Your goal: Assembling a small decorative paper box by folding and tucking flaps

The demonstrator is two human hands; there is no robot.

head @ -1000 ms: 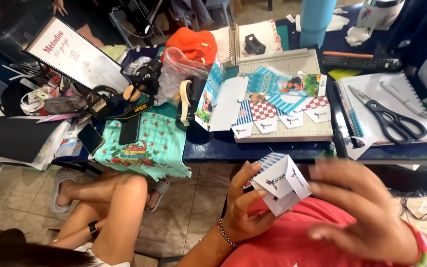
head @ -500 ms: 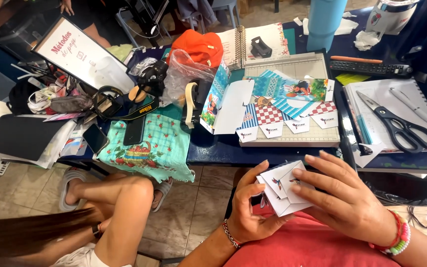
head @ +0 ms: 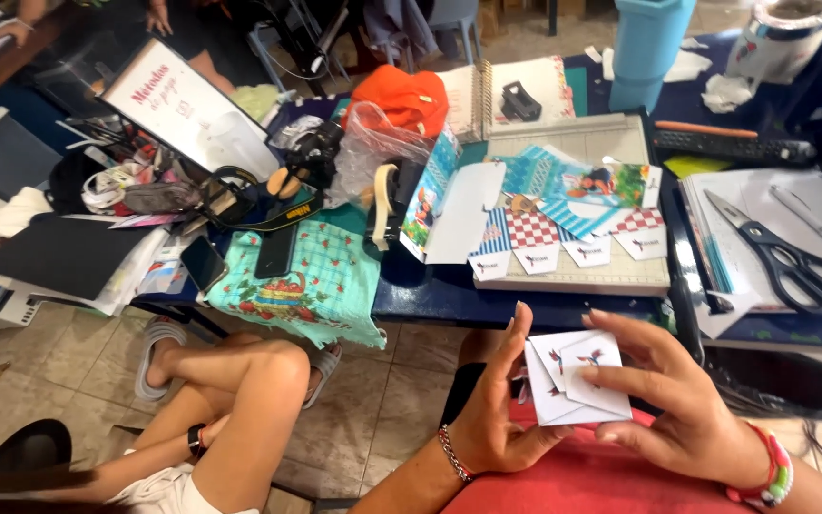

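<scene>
Both hands, left hand [head: 497, 419] and right hand [head: 682, 405], clamped on a white folded paper box [head: 573, 385], lower right of frame, below the bench [head: 430, 290].

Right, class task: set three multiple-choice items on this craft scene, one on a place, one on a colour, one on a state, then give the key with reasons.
1. Where do the scissors lie?
A. on the floor
B. on the white papers at the right of the table
C. on the orange cap

2. What colour is the tall bin at the back of the table?
A. light blue
B. red
C. black

3. How is the folded paper box held?
A. resting on the table
B. by the left hand alone
C. between both hands

Key:
1 B, the scissors rest on the paper stack.
2 A, its walls are light blue.
3 C, the left hand and right hand both grip it.
</scene>
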